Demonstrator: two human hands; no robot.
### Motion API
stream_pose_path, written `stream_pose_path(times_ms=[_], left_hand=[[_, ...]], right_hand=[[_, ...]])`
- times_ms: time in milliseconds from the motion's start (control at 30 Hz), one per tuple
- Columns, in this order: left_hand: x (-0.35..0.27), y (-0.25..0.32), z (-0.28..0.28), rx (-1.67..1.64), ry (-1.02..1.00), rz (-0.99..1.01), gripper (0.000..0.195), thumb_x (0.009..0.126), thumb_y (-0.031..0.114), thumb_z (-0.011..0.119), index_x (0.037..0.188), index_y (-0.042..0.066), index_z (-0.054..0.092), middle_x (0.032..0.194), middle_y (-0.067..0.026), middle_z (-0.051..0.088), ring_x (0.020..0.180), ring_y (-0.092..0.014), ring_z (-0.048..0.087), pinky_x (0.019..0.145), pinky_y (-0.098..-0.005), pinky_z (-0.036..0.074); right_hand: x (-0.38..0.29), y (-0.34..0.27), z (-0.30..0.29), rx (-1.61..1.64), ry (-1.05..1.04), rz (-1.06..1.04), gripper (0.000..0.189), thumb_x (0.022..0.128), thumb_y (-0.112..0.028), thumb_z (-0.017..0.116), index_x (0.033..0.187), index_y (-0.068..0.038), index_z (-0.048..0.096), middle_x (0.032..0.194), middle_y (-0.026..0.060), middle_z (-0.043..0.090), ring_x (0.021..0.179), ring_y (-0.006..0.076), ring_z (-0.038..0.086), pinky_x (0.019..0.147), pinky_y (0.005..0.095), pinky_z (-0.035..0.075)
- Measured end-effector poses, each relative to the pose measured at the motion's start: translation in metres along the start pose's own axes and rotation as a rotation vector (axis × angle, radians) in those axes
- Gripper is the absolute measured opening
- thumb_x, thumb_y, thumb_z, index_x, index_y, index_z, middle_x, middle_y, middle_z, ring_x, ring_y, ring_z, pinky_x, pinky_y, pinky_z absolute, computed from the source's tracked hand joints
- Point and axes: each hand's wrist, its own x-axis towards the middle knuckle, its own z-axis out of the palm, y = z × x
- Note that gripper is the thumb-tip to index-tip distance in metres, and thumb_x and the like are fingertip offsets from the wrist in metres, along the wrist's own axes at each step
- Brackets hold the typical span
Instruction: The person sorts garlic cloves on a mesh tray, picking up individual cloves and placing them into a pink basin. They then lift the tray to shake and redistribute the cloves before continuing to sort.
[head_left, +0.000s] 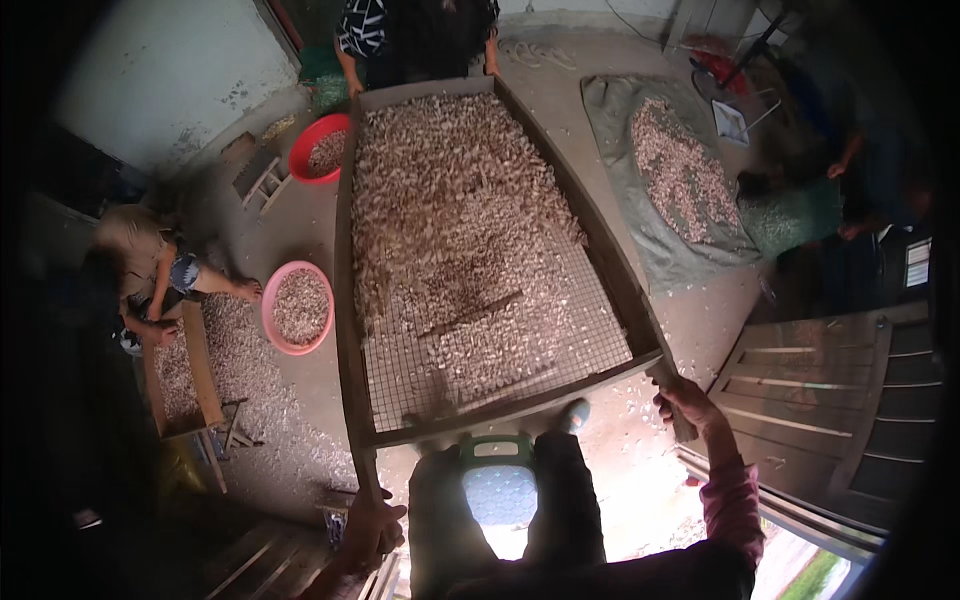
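A large wooden-framed sieve (611, 281) with a wire mesh bottom lies level before me. A heap of peanut-like pods and shell pieces (457, 180) covers its far part, and smaller bits are spread over the near mesh. A thin stick (472, 313) rests among them. My left hand (371, 525) is closed around the near left handle of the frame. The near right handle is in the grip of my right hand (686, 405). Across from me, a person (424, 37) has both hands at the far end of the frame.
Left of the sieve stand a red basin (294, 161) and a pink basin (267, 330), both filled. A seated person (135, 240) works at a wooden trough (202, 367). A green cloth (615, 172) with pods lies right. A stool (499, 495) is between my legs.
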Motion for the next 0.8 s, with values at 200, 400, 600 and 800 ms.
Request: stream_pose_path(times_ms=[200, 400, 600, 800], left_hand=[[-0.002, -0.001, -0.049, -0.041, 0.044, 0.057, 0.023, 0.078, 0.005, 0.062, 0.096, 0.009, 0.048, 0.056, -0.0027, 0.048, 0.037, -0.012, 0.045, 0.033, -0.0270, 0.038], [-0.054, -0.018, -0.059, -0.014, 0.043, 0.116, 0.041, 0.075, 0.004, 0.065, 0.110, 0.005, 0.044, 0.060, -0.0047, 0.049, 0.039, -0.015, 0.046, 0.033, -0.0302, 0.042], [-0.092, 0.024, -0.069, 0.038, -0.085, 0.221, 0.038, 0.081, 0.012, 0.060, 0.114, 0.008, 0.044, 0.060, -0.0029, 0.046, 0.041, -0.014, 0.044, 0.035, -0.0270, 0.036], [-0.105, 0.001, -0.063, 0.004, 0.073, 0.150, 0.044, 0.076, 0.006, 0.058, 0.117, 0.012, 0.044, 0.058, -0.0018, 0.041, 0.040, -0.013, 0.039, 0.035, -0.0269, 0.034]], right_hand=[[-0.043, 0.007, 0.050, -0.080, -0.103, -0.080, 0.022, 0.092, -0.023, 0.053, 0.102, -0.005, 0.044, 0.077, 0.0033, 0.053, 0.058, 0.0100, 0.051, 0.052, 0.0268, 0.048], [-0.095, -0.010, 0.050, 0.034, -0.057, -0.096, 0.019, 0.092, -0.019, 0.052, 0.103, -0.006, 0.044, 0.076, 0.0023, 0.051, 0.056, 0.0075, 0.047, 0.048, 0.0241, 0.043], [-0.127, 0.003, 0.048, 0.136, -0.022, -0.171, 0.026, 0.094, -0.026, 0.052, 0.110, -0.006, 0.045, 0.078, 0.0024, 0.051, 0.059, 0.0076, 0.045, 0.050, 0.0235, 0.042], [-0.124, 0.021, 0.049, 0.124, 0.011, -0.252, 0.037, 0.095, -0.034, 0.054, 0.118, -0.006, 0.046, 0.079, 0.0019, 0.053, 0.059, 0.0065, 0.046, 0.050, 0.0209, 0.040]])
